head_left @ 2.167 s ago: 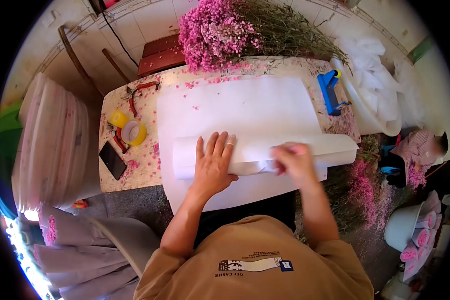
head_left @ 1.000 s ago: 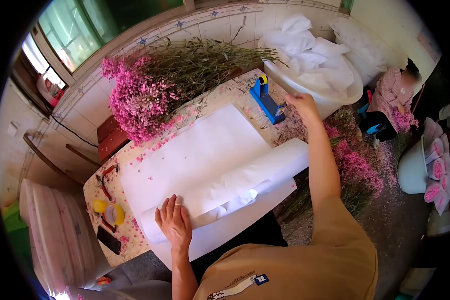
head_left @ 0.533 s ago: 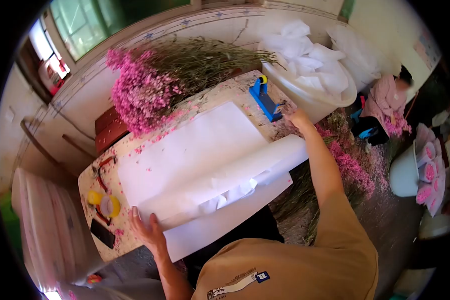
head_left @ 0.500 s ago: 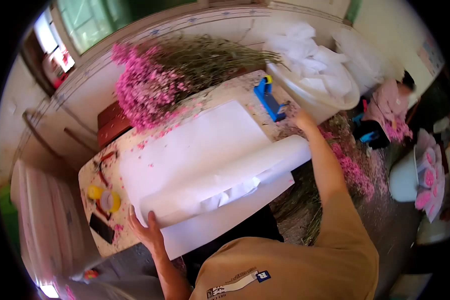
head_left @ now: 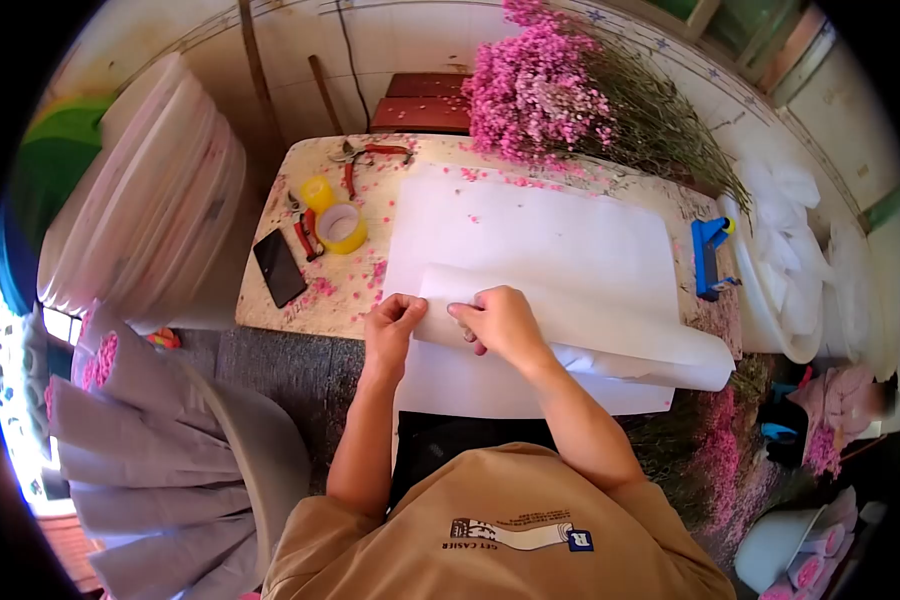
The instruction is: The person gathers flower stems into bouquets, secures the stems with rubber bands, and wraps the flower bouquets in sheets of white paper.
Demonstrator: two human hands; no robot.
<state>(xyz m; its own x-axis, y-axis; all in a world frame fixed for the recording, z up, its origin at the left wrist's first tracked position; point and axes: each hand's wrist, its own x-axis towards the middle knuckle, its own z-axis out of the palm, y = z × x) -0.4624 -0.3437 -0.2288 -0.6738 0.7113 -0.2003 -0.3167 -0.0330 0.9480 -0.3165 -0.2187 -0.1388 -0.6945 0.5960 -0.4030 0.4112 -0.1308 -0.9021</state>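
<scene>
Pinching the left end of the white paper roll (head_left: 615, 325) on the bench (head_left: 353, 285) with our left hand (head_left: 390, 328), we curl our right hand (head_left: 505, 325) over it, its grip unclear; uneven pulling could skew or crease the paper.

Brown short-sleeved T-shirt (head_left: 390, 530), blue-badged chest print (head_left: 520, 535), apparently black trousers (head_left: 455, 438)

Bright, soft light fills the centre, with blown-out glare lower left and curved, black-edged distortion.
</scene>
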